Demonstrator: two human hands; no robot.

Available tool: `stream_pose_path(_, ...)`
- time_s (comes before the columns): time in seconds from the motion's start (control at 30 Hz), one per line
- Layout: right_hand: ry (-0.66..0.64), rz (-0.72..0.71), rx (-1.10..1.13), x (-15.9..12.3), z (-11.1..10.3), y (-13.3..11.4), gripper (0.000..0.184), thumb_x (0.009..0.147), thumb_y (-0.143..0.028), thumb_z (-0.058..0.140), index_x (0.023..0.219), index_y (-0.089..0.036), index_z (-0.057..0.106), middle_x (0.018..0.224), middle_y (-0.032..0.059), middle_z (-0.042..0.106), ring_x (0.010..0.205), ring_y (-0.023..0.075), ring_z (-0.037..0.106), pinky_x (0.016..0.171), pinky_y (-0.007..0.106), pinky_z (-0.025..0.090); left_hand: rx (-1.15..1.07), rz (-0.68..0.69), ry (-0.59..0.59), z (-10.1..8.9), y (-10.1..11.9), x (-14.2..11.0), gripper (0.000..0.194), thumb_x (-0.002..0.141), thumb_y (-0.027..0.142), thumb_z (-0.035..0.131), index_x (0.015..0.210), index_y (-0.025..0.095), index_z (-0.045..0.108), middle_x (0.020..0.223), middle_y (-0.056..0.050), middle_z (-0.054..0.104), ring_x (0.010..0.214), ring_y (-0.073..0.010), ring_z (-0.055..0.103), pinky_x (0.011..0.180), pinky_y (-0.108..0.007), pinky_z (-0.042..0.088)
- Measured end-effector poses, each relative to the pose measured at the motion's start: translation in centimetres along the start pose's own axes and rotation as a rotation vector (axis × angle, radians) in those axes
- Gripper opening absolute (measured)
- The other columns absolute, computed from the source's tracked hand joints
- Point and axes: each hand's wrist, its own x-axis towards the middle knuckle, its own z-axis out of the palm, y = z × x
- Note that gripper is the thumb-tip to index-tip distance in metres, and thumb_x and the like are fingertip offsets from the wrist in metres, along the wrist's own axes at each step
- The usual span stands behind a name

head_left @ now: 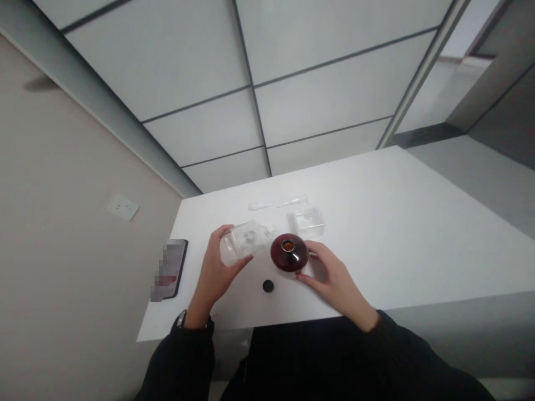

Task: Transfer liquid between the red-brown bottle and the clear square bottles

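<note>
My left hand (217, 267) is wrapped round a clear glass container (241, 240), lifted and tilted toward a dark red round bottle (289, 253). The bottle stands upright on the white table (418, 234) with its mouth uncovered. My right hand (330, 275) holds the bottle by its right side, fingers curled against it. A small black cap (268, 285) lies on the table in front of the bottle, between my two hands.
A second clear glass container (308, 220) stands behind the bottle. A clear plastic dropper (278, 203) lies further back. A black phone (170, 269) rests at the table's left edge, near the wall with a white socket (122, 207).
</note>
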Motion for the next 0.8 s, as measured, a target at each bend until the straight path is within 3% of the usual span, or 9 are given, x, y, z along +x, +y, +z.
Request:
stream_pose_path(0.13,-0.002,-0.035,-0.027,-0.2,-0.2,0.2,0.066,0.090,-0.052,0.079,0.146,-0.029,0.053,0.146,0.0123,0.066,0.130,0.0299,0.068,0.107,0.052,0.062,-0.120,-0.137,-0.143,2.1,-2.8,-1.4,0.059,0.090,0.039,0.077,0.138,0.023,0.046,0.151,-0.015,0.052,0.148,-0.0302,0.053,0.127,-0.053,0.041)
stream_pose_path(0.33,0.022,-0.033,-0.121,-0.6,0.5,0.3,0.085,0.085,-0.057,0.083,0.154,-0.025,0.046,0.150,0.0169,0.063,0.135,0.0355,0.066,0.111,0.057,0.059,-0.163,-0.167,-0.224,3.1,-3.6,-1.5,0.063,0.092,0.039,0.074,0.146,0.022,0.045,0.156,-0.018,0.053,0.152,-0.0317,0.049,0.131,-0.055,0.036)
stream_pose_path(0.5,0.087,0.038,-0.069,0.1,2.3,-0.7,0.093,0.079,-0.060,0.086,0.154,-0.023,0.046,0.150,0.0186,0.063,0.139,0.0368,0.063,0.115,0.059,0.056,-0.134,-0.101,-0.187,2.0,-3.6,-1.4,0.098,0.091,0.052,0.076,0.166,0.023,0.020,0.170,-0.021,0.039,0.163,-0.0356,0.034,0.133,-0.061,0.029)
stream_pose_path(0.57,0.097,0.057,-0.034,0.5,2.6,-1.2,0.088,0.078,-0.058,0.087,0.149,-0.022,0.049,0.145,0.0177,0.066,0.135,0.0354,0.067,0.113,0.057,0.057,-0.113,-0.082,-0.129,0.9,-2.7,-0.6,0.086,0.101,0.056,0.062,0.167,0.022,0.019,0.172,-0.022,0.036,0.164,-0.0342,0.032,0.133,-0.061,0.030)
stream_pose_path(0.63,0.109,0.058,-0.025,0.7,2.4,-1.5,0.083,0.077,-0.056,0.088,0.144,-0.022,0.053,0.139,0.0164,0.070,0.130,0.0341,0.070,0.111,0.056,0.059,-0.057,-0.018,-0.104,0.0,-1.1,1.1,0.070,0.107,0.057,0.049,0.164,0.021,0.030,0.172,-0.021,0.038,0.163,-0.0328,0.035,0.133,-0.059,0.031)
stream_pose_path(0.73,0.152,0.035,-0.056,0.3,1.0,-1.7,0.078,0.077,-0.054,0.088,0.142,-0.024,0.055,0.136,0.0149,0.071,0.127,0.0332,0.071,0.108,0.055,0.061,0.054,0.146,-0.164,0.1,2.3,5.0,0.075,0.103,0.058,0.057,0.163,0.019,0.034,0.167,-0.020,0.046,0.158,-0.0334,0.043,0.130,-0.057,0.036)
stream_pose_path(0.8,0.187,0.019,-0.089,-0.3,-0.4,-1.5,0.077,0.079,-0.052,0.088,0.142,-0.024,0.056,0.136,0.0144,0.071,0.126,0.0330,0.072,0.106,0.054,0.063,0.160,0.246,-0.264,1.3,4.7,7.8,0.079,0.099,0.057,0.064,0.161,0.015,0.038,0.164,-0.022,0.051,0.154,-0.0354,0.048,0.128,-0.056,0.039)
